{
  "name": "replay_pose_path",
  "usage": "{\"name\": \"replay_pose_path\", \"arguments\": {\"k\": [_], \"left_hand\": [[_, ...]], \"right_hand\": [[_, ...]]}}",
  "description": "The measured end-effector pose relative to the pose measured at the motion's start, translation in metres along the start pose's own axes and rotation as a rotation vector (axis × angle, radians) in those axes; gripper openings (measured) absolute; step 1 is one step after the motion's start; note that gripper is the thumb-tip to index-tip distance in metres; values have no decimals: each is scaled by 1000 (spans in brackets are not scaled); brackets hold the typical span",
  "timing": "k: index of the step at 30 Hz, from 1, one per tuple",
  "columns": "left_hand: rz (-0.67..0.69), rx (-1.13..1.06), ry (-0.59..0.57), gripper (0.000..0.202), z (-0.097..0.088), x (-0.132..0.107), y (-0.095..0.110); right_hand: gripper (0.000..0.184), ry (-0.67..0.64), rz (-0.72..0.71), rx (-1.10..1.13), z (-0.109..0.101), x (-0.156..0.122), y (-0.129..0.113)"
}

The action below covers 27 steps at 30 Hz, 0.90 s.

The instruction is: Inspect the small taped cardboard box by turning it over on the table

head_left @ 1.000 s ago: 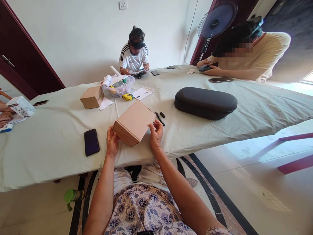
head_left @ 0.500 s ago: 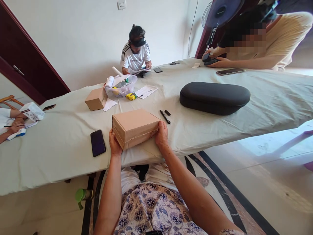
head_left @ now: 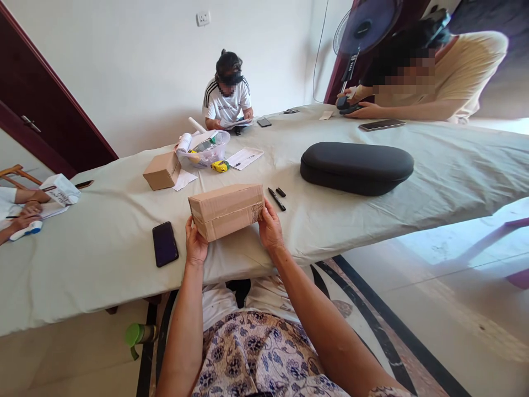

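Left of the nearest box [head_left: 227,212] lies a phone [head_left: 165,244], right a marker [head_left: 276,199].

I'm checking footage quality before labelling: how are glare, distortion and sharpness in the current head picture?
Head view: glare whitens the floor at right; the door leans, probably from wide-angle distortion and camera tilt; the held cardboard box, left hand and right hand look fairly sharp.

A white wall [head_left: 136,66] with a socket [head_left: 203,19] rises behind the cloth-covered surface [head_left: 103,237]. At left are a dark red door [head_left: 37,77] and a wooden chair [head_left: 11,169]; at upper right, a fan [head_left: 363,27]. Light gleams on the tiled floor [head_left: 421,298].
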<state>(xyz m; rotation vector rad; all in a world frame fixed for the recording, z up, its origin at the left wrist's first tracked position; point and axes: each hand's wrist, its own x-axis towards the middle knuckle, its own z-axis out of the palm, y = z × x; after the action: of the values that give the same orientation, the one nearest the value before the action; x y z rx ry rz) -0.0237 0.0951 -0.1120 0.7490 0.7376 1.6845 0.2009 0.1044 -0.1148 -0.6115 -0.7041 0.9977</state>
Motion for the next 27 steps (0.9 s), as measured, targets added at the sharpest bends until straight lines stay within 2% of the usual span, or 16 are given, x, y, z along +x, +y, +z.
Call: {"name": "replay_pose_path", "arguments": {"k": [4,7,13,19,22,27], "left_hand": [[-27,-16,-41,60,14,-8,3],[-59,39,-52,65,15,-9,2],[-77,113,-54,71,7,-4,-9],[-65,122,-54,76,2,-1,-16],[-66,125,-60,75,1,0,-17],[15,108,-48,59,2,-1,-16]], "right_hand": [[54,-5,9,62,4,-4,-7],[61,-13,-40,25,8,-7,-7],[45,39,-191,-218,7,-11,-3],[43,142,-206,-272,-2,-8,5],[41,171,-177,-242,-5,-7,9],[38,176,-155,-217,-5,-8,8]]}}
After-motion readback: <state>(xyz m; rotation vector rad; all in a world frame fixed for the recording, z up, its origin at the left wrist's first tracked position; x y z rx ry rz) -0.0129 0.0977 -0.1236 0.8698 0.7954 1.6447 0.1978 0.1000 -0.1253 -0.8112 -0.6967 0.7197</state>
